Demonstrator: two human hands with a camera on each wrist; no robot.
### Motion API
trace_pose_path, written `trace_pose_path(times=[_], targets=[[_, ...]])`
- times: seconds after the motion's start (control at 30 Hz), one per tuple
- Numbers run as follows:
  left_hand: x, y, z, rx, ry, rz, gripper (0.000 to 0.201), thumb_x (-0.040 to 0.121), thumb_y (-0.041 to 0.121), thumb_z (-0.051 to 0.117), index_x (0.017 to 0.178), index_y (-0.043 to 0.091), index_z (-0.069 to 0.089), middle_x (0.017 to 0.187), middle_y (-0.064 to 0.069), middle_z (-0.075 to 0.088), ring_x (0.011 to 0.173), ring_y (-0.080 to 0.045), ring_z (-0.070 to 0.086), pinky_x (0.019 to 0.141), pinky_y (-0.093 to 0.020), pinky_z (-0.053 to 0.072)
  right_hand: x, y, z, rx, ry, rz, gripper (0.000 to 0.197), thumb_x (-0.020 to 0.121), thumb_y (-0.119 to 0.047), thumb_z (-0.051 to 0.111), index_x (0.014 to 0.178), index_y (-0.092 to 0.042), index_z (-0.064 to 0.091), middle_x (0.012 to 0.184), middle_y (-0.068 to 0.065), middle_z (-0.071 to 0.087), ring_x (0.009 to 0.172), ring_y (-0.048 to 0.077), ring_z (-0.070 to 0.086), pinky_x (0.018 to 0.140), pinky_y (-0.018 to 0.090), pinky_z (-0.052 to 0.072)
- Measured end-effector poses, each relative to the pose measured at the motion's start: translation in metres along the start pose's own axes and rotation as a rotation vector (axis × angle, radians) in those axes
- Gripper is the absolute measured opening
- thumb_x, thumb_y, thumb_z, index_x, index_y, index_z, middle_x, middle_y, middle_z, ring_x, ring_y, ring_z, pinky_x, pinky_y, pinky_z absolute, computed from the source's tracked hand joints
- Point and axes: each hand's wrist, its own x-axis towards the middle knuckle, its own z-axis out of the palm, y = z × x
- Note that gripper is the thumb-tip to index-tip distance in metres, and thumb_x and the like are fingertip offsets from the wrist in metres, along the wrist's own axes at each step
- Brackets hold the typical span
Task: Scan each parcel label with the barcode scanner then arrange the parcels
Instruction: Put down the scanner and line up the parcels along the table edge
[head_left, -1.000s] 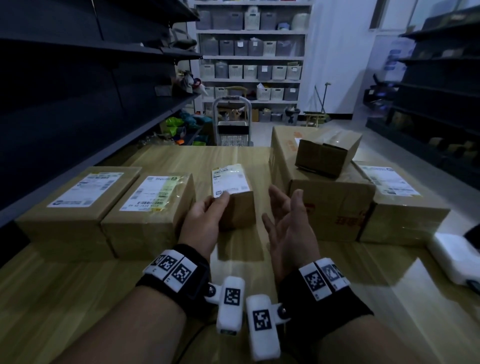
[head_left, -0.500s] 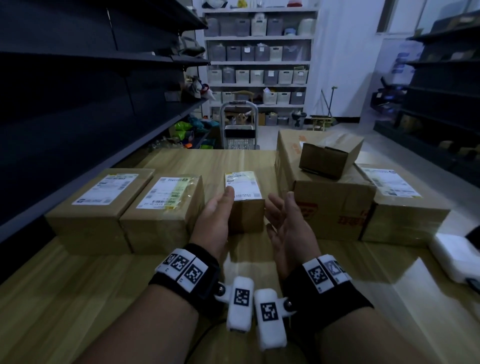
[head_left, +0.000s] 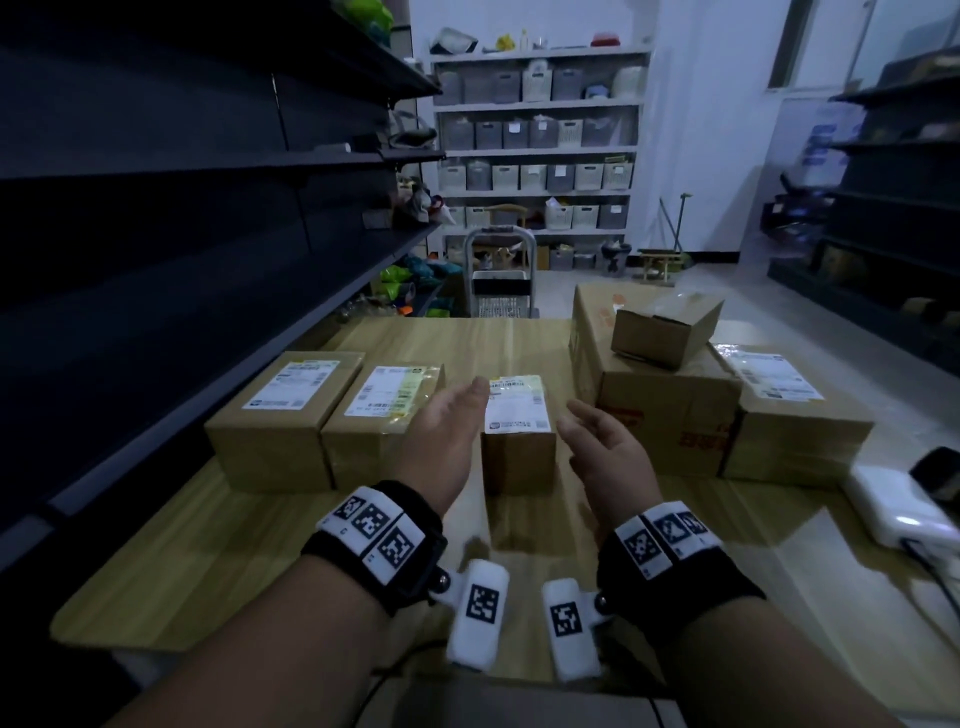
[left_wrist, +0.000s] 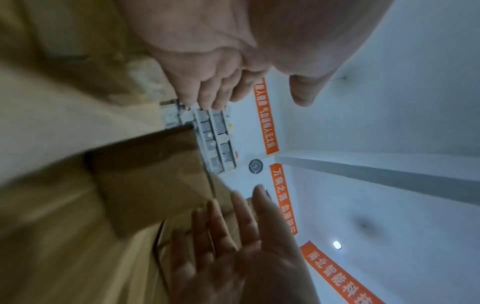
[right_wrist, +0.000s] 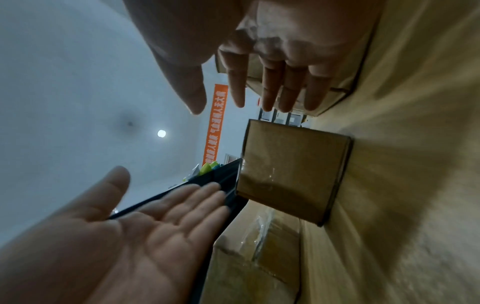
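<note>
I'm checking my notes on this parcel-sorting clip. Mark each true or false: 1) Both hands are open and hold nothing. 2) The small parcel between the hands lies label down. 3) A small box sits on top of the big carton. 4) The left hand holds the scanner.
1) True: the left hand and right hand are open, either side of the small parcel.
2) False: its label faces up.
3) True: a small box rests on the big carton.
4) False: it holds nothing.
</note>
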Motion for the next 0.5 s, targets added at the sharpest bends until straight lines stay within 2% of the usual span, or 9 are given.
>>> trace_pose_path(times=[0.03,0.1,0.17,0.2,0.23,0.3,0.37,0.4,0.5], targets=[[0.000,0.010,-0.009,0.061,0.037,0.035,0.052,0.106,0.065,0.056,0.144,0.031,0.065,0.109,0.026,0.067,0.104,0.003,0.061,0.103,-0.036,0.046,-0.001,-0.004,0.001,-0.051,-0.010,-0.025,0.043,0.095,-0.035,0.079,0.136,-0.036,0.066,0.133,-0.004,0.069,0.117,0.014,0.066,0.082,0.029,0.055],[0.006,0.026,-0.030,0.193,0.092,0.110,0.049,0.109,0.057,0.056,0.150,0.030,0.061,0.126,0.019,0.067,0.116,-0.005,0.061,0.104,-0.038,0.048,0.001,-0.009,0.003,-0.132,-0.065,-0.034,0.050,0.091,-0.031,0.083,0.137,-0.041,0.065,0.143,-0.002,0.062,0.119,0.016,0.066,0.085,0.032,0.062],[0.021,0.034,-0.056,0.388,0.106,0.146,0.049,0.109,0.053,0.058,0.153,0.032,0.061,0.147,0.007,0.067,0.133,-0.018,0.061,0.113,-0.047,0.050,0.000,-0.013,0.007,-0.225,-0.157,-0.016,0.057,0.093,-0.021,0.082,0.145,-0.035,0.061,0.138,-0.007,0.054,0.102,0.004,0.061,0.065,0.015,0.058],[0.028,0.035,-0.069,0.518,0.092,0.132,0.048,0.110,0.051,0.057,0.154,0.032,0.061,0.152,0.003,0.066,0.138,-0.022,0.060,0.115,-0.048,0.048,0.001,-0.013,0.009,-0.277,-0.188,-0.007,0.058,0.095,-0.017,0.080,0.148,-0.030,0.060,0.135,-0.007,0.052,0.094,0.000,0.056,0.057,0.009,0.053],[0.036,0.034,-0.080,0.652,0.072,0.097,0.047,0.111,0.048,0.056,0.154,0.030,0.062,0.155,-0.001,0.064,0.141,-0.026,0.058,0.116,-0.046,0.047,0.003,-0.011,0.010,-0.326,-0.201,0.002,0.058,0.096,-0.016,0.079,0.149,-0.027,0.060,0.134,-0.005,0.053,0.090,-0.002,0.054,0.054,0.008,0.051],[0.044,0.028,-0.095,0.859,0.013,0.024,0.044,0.113,0.042,0.052,0.153,0.028,0.063,0.160,-0.005,0.060,0.143,-0.028,0.056,0.118,-0.045,0.045,0.008,-0.008,0.018,-0.407,-0.199,0.006,0.054,0.096,-0.020,0.079,0.147,-0.029,0.062,0.143,0.000,0.060,0.093,0.001,0.058,0.066,0.015,0.057],[0.043,0.021,-0.100,1.005,-0.065,-0.022,0.040,0.114,0.036,0.051,0.150,0.026,0.066,0.158,-0.006,0.061,0.138,-0.028,0.059,0.114,-0.044,0.048,0.012,-0.010,0.028,-0.450,-0.190,0.016,0.048,0.095,-0.025,0.080,0.140,-0.034,0.066,0.150,0.005,0.061,0.110,0.014,0.065,0.088,0.034,0.064],[0.042,0.017,-0.100,1.069,-0.092,-0.016,0.039,0.115,0.036,0.050,0.148,0.024,0.067,0.159,-0.006,0.061,0.136,-0.028,0.060,0.113,-0.044,0.050,0.015,-0.010,0.033,-0.484,-0.198,0.011,0.046,0.095,-0.026,0.080,0.138,-0.035,0.067,0.150,0.005,0.061,0.118,0.020,0.065,0.096,0.040,0.063],[0.042,0.011,-0.100,1.207,-0.119,0.039,0.040,0.117,0.035,0.046,0.146,0.020,0.068,0.165,-0.004,0.056,0.139,-0.031,0.060,0.113,-0.044,0.051,0.023,-0.007,0.051,-0.517,-0.221,0.003,0.041,0.095,-0.028,0.080,0.134,-0.036,0.070,0.146,0.003,0.063,0.123,0.022,0.065,0.098,0.039,0.061]])
